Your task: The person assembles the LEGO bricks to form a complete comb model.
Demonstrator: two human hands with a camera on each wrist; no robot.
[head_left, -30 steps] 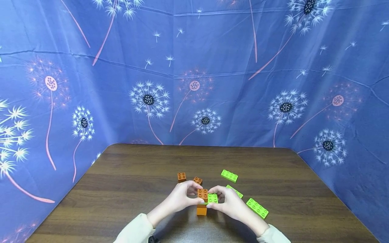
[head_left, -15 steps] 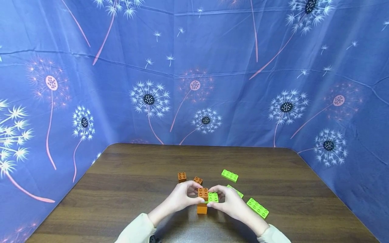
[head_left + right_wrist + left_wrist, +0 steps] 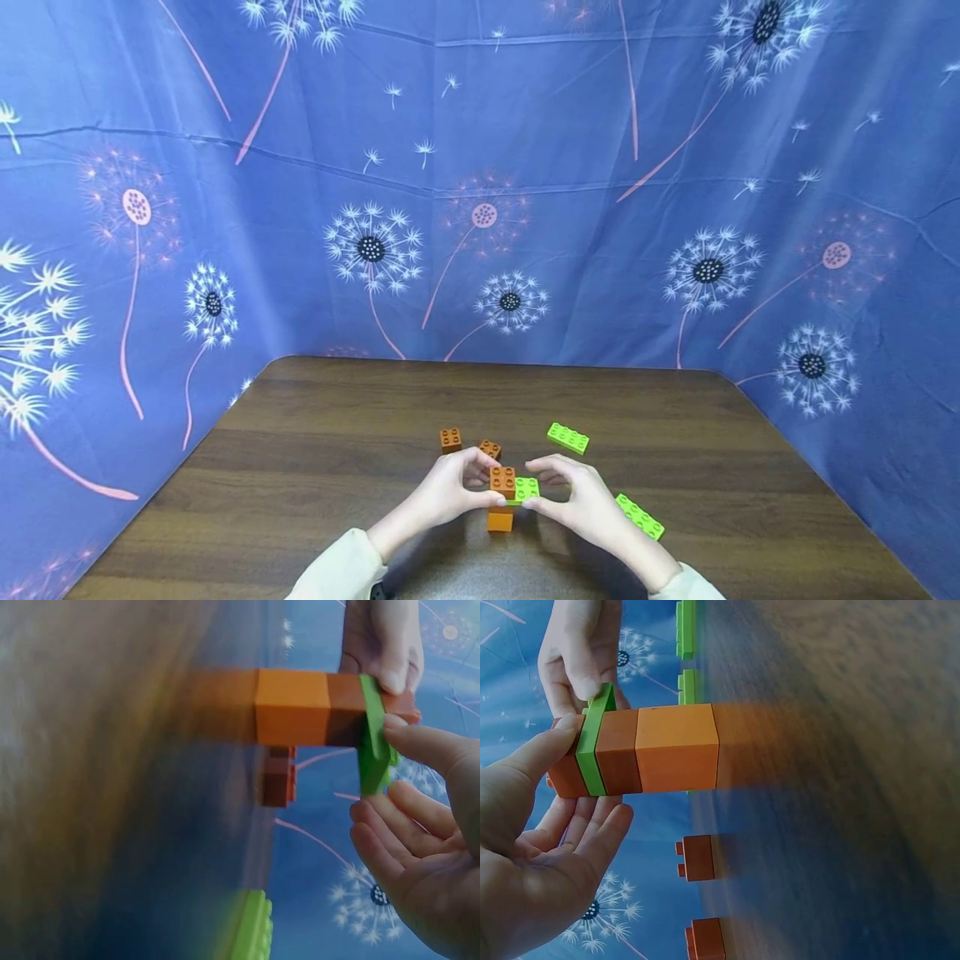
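In the middle of the table stands an upright stack: an orange block [image 3: 676, 747] at the bottom, a brown block [image 3: 618, 751] above it, then a thin green plate [image 3: 527, 490], and a brown brick [image 3: 502, 481] on top. The plate juts out to the right beyond the blocks. My left hand [image 3: 452, 487] pinches the top brown brick from its left, thumb on the near face. At the plate's free end is my right hand [image 3: 581, 496], its thumb touching the near corner and its other fingers loosely spread, apart from the far side.
Two brown bricks [image 3: 450, 440] [image 3: 490, 449] lie beyond the left hand. A green brick [image 3: 567, 437] lies farther back, and another green brick [image 3: 639, 517] to the right of the right hand. Blue dandelion-print cloth [image 3: 420, 275] hangs behind the wooden table [image 3: 337, 400].
My right hand has loosened and shifted slightly right, its fingers moving off the plate's far side and covering one green brick. The left hand keeps its hold, and the stack stands as before.
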